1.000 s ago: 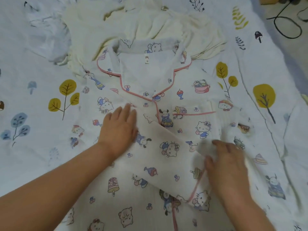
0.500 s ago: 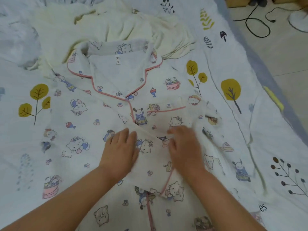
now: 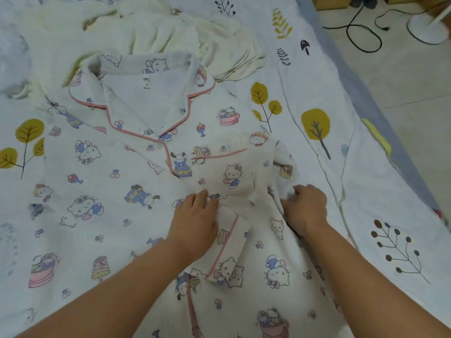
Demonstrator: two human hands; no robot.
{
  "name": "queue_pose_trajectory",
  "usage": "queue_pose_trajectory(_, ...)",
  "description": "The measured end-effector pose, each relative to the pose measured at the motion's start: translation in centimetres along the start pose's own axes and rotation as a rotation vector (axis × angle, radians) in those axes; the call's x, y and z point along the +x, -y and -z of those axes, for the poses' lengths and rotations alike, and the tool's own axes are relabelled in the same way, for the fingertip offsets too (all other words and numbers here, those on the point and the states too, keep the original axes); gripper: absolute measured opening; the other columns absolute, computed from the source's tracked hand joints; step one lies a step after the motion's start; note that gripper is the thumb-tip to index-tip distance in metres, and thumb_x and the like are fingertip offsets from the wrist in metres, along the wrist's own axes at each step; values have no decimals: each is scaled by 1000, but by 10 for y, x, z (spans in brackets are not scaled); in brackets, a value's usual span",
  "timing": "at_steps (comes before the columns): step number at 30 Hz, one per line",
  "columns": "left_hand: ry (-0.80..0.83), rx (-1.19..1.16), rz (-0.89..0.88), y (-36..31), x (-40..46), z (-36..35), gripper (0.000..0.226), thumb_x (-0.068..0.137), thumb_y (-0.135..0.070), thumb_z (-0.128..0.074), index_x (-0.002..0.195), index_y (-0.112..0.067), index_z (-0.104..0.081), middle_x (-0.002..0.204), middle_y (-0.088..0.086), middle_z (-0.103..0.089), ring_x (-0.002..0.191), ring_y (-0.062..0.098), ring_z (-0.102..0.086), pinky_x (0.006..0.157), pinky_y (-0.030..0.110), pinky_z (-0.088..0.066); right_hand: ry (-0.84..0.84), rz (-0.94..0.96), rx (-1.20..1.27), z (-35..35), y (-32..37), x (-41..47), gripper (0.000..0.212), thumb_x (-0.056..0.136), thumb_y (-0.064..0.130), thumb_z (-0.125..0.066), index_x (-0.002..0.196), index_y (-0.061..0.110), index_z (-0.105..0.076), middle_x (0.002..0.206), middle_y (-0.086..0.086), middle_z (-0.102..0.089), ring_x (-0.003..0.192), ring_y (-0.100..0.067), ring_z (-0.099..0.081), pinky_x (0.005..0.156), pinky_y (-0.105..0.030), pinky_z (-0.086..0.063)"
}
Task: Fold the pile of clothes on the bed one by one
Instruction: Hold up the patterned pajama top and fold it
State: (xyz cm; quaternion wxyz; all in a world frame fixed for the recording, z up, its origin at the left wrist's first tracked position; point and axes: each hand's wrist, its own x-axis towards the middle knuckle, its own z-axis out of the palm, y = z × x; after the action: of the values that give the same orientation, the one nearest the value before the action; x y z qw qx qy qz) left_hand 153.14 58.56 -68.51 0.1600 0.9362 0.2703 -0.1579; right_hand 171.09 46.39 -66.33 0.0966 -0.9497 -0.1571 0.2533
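While the cartoon-print pajama shirt point(image 3: 136, 191) lies face up and spread across the bedsheet point(image 3: 317, 98), my left hand point(image 3: 195, 223) rests palm down on its front with fingers extended flat, pinning the folded-in sleeve cuff point(image 3: 231, 242) and gripping nothing. My right hand point(image 3: 305, 206) is partly curled at the shirt's right edge, its fingers bunching the fabric there. The small neck label point(image 3: 146, 82) inside the pink-piped collar carries a mark resembling "3"; its remaining print is too small to read, and cream garments point(image 3: 151, 28) lie crumpled beyond the collar.
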Motion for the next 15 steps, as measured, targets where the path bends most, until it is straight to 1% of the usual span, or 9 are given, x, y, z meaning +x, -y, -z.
queue_pose_trajectory(1, -1, 1, 1, 0, 0, 1, 51, 93, -29, -35, 143, -20, -26, 153, 3, -17, 136, 22, -23, 112, 36, -24, -23, 48, 72, 1, 1, -1, 14, 83, 19, -59, 77, 7, -55, 81, -6, -54, 89, -28, -54, 60, -31, -40)
queue_pose_trajectory(2, 0, -4, 3, 0, 0, 2, 51, 94, -28, -35, 143, -20, -27, 153, 3, -18, 136, 22, -23, 111, 36, -25, -41, 65, 134, 5, 2, -1, 18, 82, 11, -56, 67, 10, -47, 68, 0, -48, 74, -23, -51, 51, -28, -31)
queue_pose_trajectory(4, 8, -34, 8, 0, 1, 5, 50, 93, -26, -37, 142, -20, -29, 152, 2, -20, 135, 22, -24, 109, 35, -28, -119, 58, 177, 23, 4, 1, 26, 80, 4, -51, 62, 14, -35, 62, 1, -42, 60, -19, -42, 46, -27, -22)
queue_pose_trajectory(7, 11, -77, 15, 0, 2, 11, 47, 93, -23, -38, 140, -20, -34, 148, 2, -27, 131, 23, -30, 106, 34, -32, -374, 103, 116, 65, 7, 7, 24, 80, 3, -49, 65, 12, -32, 64, -5, -43, 63, -25, -38, 52, -33, -21)
queue_pose_trajectory(9, 14, -105, 33, -2, 4, 16, 46, 93, -22, -39, 138, -19, -37, 144, 2, -32, 127, 24, -35, 105, 34, -32, -524, 135, 126, 93, 7, 15, 14, 81, 6, -50, 74, 10, -39, 72, -9, -46, 69, -26, -40, 58, -31, -24)
queue_pose_trajectory(11, 15, -130, 53, -5, 6, 18, 44, 93, -23, -39, 136, -19, -39, 141, 3, -35, 124, 25, -38, 104, 34, -33, -628, 166, 159, 110, 4, 25, 9, 81, 6, -51, 81, 10, -44, 75, -9, -48, 70, -24, -40, 59, -29, -23)
queue_pose_trajectory(13, 8, -139, 61, -9, 7, 18, 43, 93, -24, -39, 135, -19, -41, 140, 3, -37, 122, 25, -39, 103, 32, -34, -624, 177, 180, 113, -1, 32, 8, 82, 10, -53, 86, 11, -46, 77, -10, -50, 71, -26, -42, 59, -30, -26)
queue_pose_trajectory(14, 1, -141, 61, -10, 7, 18, 42, 93, -24, -39, 135, -19, -40, 140, 2, -37, 121, 24, -40, 102, 31, -34, -548, 161, 171, 110, -5, 35, 12, 84, 16, -55, 91, 10, -47, 80, -10, -52, 73, -27, -44, 61, -31, -30)
queue_pose_trajectory(15, -3, -141, 60, -12, 7, 17, 43, 93, -25, -39, 135, -19, -40, 140, 2, -37, 121, 24, -40, 101, 30, -34, -422, 121, 134, 105, -10, 36, 23, 86, 25, -58, 98, 9, -48, 85, -11, -54, 78, -30, -48, 64, -33, -35)
